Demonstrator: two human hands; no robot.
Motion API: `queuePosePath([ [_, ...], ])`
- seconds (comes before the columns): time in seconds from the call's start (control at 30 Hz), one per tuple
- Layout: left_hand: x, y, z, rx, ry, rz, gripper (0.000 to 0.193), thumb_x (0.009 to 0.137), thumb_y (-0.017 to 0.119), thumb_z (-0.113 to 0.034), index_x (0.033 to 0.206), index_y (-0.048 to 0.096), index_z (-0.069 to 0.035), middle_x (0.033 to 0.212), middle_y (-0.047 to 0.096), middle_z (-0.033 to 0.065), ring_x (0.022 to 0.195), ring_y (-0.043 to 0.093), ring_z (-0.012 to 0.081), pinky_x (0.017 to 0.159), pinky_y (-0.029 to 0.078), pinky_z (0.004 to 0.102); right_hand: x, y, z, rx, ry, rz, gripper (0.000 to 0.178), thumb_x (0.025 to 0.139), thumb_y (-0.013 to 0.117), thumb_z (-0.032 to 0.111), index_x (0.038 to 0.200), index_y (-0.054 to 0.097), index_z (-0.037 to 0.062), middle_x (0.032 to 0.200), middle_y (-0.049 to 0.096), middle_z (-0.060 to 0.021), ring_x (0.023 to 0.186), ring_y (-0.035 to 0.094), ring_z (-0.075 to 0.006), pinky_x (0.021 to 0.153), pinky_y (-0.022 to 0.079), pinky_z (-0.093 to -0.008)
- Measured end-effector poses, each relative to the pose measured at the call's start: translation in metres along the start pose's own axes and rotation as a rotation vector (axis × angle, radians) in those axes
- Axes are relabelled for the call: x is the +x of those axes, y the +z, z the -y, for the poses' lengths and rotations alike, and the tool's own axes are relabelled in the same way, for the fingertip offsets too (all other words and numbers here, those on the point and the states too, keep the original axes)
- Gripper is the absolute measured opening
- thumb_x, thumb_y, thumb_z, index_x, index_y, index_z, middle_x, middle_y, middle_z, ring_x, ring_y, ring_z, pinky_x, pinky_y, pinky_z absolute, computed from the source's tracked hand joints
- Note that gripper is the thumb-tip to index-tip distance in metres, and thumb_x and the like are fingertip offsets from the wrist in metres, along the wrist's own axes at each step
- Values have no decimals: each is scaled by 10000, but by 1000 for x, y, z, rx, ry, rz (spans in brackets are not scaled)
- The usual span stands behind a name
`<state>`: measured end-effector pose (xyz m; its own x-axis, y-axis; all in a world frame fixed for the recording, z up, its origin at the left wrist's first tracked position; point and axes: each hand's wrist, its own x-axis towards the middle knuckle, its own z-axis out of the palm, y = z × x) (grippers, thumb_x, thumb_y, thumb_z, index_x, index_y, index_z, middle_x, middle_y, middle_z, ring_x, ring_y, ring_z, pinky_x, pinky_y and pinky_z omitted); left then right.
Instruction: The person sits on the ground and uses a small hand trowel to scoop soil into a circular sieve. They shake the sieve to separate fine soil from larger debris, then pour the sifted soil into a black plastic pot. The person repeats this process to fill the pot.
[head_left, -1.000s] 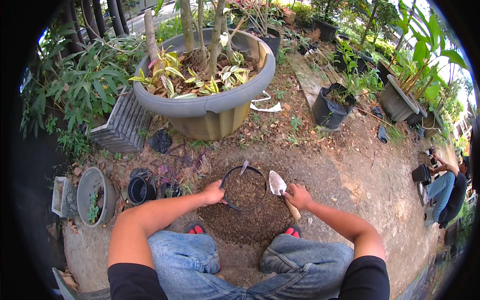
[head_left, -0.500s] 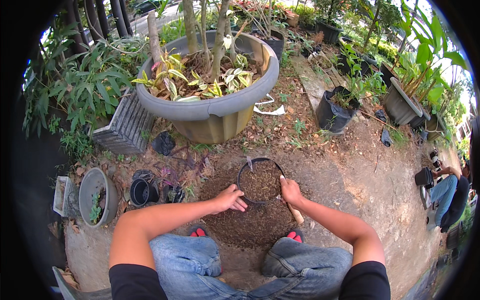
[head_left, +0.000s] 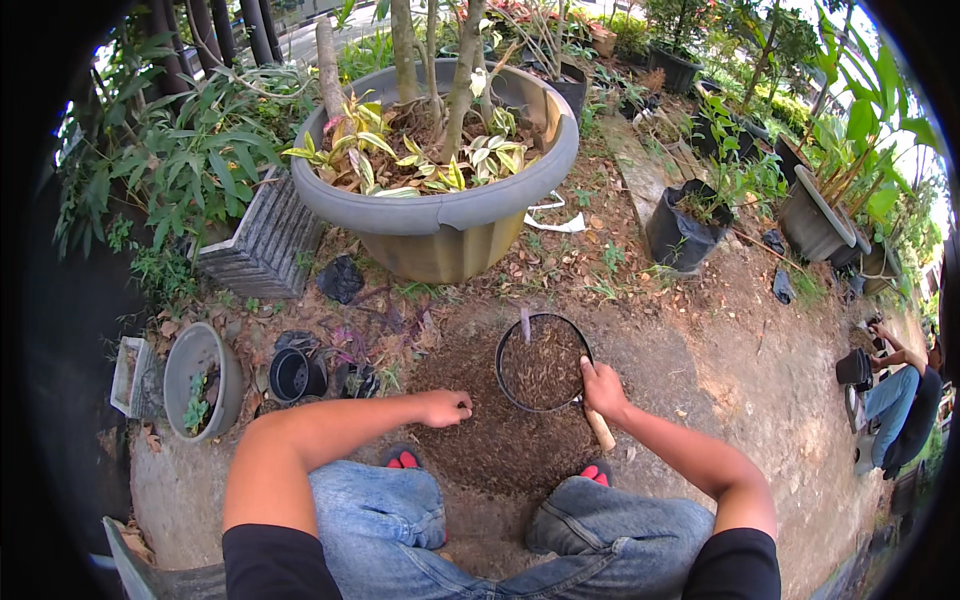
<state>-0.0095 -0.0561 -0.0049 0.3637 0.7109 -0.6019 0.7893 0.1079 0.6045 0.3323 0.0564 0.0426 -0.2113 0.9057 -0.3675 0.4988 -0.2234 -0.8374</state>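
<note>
My right hand (head_left: 602, 390) grips the right edge of a round, black-rimmed sieve (head_left: 499, 362), thumb over the rim. Brown, crumbly soil shows inside the ring. The sieve is over a spread of dark loose soil (head_left: 500, 455) between my feet. To its left, apart from the rim, my left hand (head_left: 444, 408) is closed above the soil, fingers curled in; whether it pinches anything is too small to tell. A light wooden handle (head_left: 601, 430) sticks out below my right hand; its other end is hidden. A pale strip (head_left: 525, 322) shows at the sieve's far edge.
Ahead stands a large grey planter (head_left: 440, 212) with stems. On the left are a grey bowl-shaped pot (head_left: 232, 385), a small black pot (head_left: 292, 374) and a ridged planter (head_left: 262, 245). A black plant bag (head_left: 680, 240) stands right. Far right, another person (head_left: 905, 400) sits by a black pot (head_left: 854, 367).
My left hand has let go of the sieve's left edge, drawn off to the left and closed. My right hand still holds the sieve, slightly further right in view.
</note>
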Motion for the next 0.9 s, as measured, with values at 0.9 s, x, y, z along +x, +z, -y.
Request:
queuePosePath([
  [0.9, -14, -7, -7, -132, -26, 141, 654, 972, 544, -554, 1463, 484, -125, 1243, 673, 156, 1107, 665, 300, 956, 508, 449, -18, 12, -26, 411, 348, 416, 368, 1089, 450, 439, 957, 467, 96, 645, 488, -31, 543, 506, -166, 500, 451, -342],
])
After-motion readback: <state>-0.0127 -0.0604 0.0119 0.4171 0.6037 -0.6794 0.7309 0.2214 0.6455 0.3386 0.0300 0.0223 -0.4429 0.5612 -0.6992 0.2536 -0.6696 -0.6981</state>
